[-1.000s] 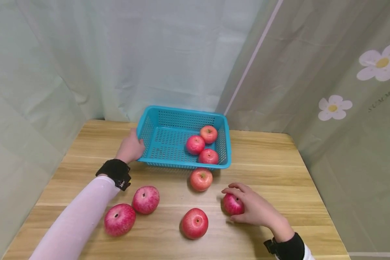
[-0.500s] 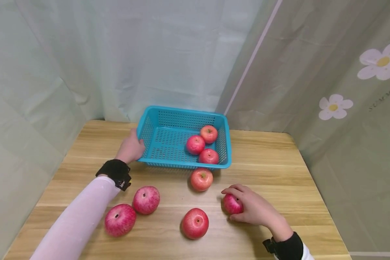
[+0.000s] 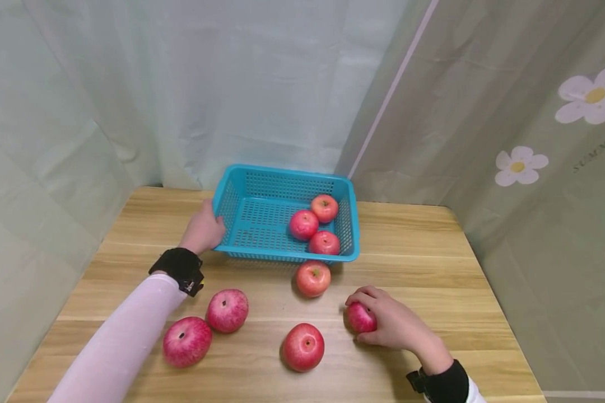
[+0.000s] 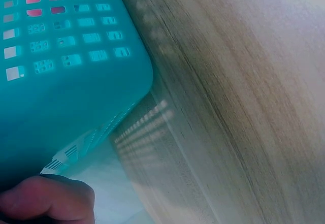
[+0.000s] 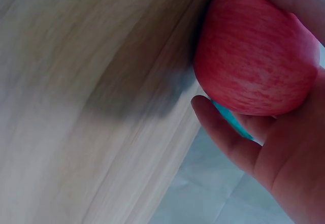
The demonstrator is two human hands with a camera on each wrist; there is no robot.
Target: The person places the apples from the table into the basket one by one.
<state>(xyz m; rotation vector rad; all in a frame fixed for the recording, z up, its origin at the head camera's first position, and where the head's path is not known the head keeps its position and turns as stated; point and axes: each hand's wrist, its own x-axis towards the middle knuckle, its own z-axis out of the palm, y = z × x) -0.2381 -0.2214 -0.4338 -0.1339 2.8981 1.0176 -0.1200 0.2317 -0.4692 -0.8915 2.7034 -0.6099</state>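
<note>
My left hand [image 3: 203,228] grips the left rim of a blue plastic basket [image 3: 267,256], which has perforated walls and stands at the back of the table. In the left wrist view curled fingers [image 4: 48,198] show beside the basket's wall [image 4: 81,97]. Three red apples lie in the basket's right half, one of them the front apple [image 3: 324,243]. On the right side of the table my right hand [image 3: 395,322] holds a red apple [image 3: 361,317], thumb and fingers round it. The right wrist view shows this apple [image 5: 256,51] large against the palm, close to the tabletop.
A paler apple [image 3: 313,278] sits just in front of the basket, and another apple [image 3: 303,347] lies nearer the front. Two streaked apples [image 3: 227,310] [image 3: 187,341] lie beside the left forearm. Curtains [image 3: 282,84] hang behind the wooden table [image 3: 408,235].
Almost nothing differs. The fingers of my right hand have settled slightly closer round the apple; the left hand and the basket stay in place.
</note>
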